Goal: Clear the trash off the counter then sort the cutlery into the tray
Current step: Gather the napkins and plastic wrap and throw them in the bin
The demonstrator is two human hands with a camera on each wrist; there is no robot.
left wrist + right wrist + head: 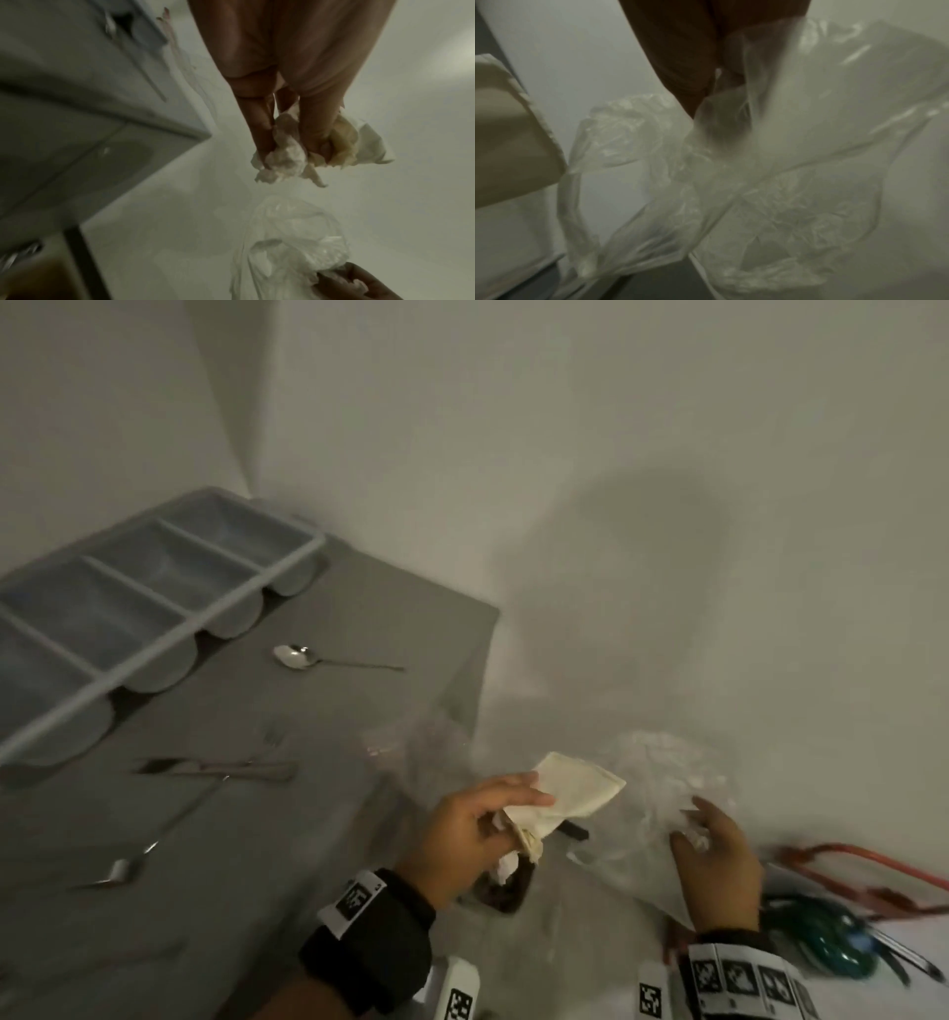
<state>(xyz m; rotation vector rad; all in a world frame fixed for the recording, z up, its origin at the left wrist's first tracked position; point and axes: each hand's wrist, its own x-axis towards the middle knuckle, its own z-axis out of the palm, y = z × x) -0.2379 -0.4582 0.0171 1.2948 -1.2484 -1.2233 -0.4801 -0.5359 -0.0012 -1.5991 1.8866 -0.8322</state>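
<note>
My left hand (506, 816) grips a cream folded napkin (572, 788) together with crumpled white tissue (285, 156), just past the counter's right edge. My right hand (693, 832) pinches the rim of a clear plastic bag (660, 780), which hangs to the right of the napkin (508, 146); the bag (782, 166) fills the right wrist view. On the grey counter (328, 762) stands a grey divided cutlery tray (205, 608), its visible compartments bare. Near it lie a spoon (308, 657), a fork and knife pair (221, 766) and another spoon (136, 862).
A crumpled clear plastic piece (418, 752) sits at the counter's right edge. Low on the right lie a red frame (873, 868) and a green object (832, 942). A dark item (506, 888) is under my left hand. White walls stand close behind.
</note>
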